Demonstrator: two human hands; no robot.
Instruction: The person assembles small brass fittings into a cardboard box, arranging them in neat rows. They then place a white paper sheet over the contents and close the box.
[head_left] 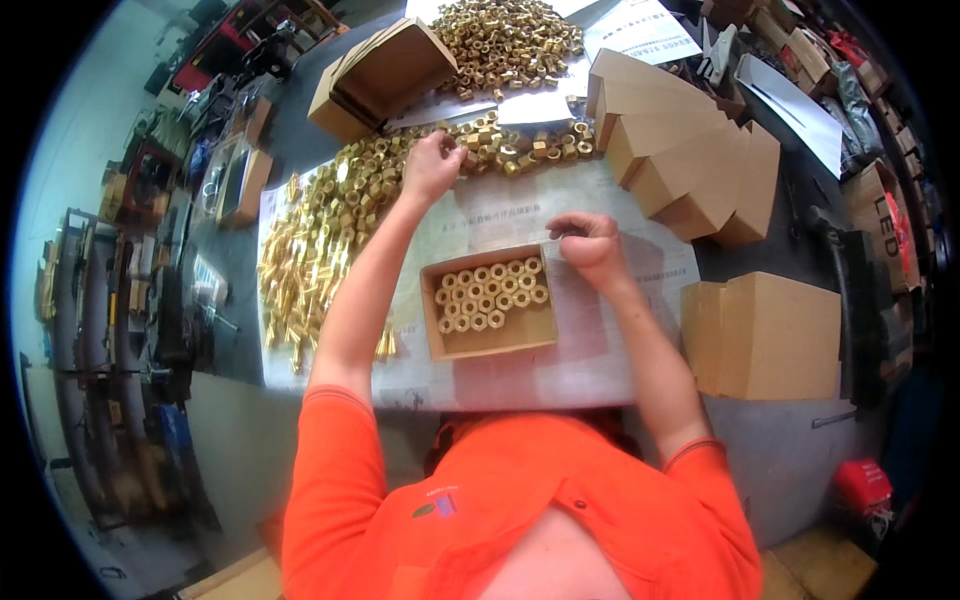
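A small open cardboard box (500,340) lies on newspaper in front of me, with rows of brass hex nuts (490,295) packed in its far half. My left hand (432,165) reaches out to the long heap of loose brass nuts (340,200) and its fingers close over some at the heap's edge. My right hand (590,245) hovers at the box's far right corner, fingers curled; whether it holds nuts I cannot tell.
A second pile of brass nuts (505,40) lies farther back. Folded cardboard boxes (690,170) stack at the right, a closed box (770,335) sits nearer, and open boxes (380,75) stand at the back left. Shelving (120,300) lines the left.
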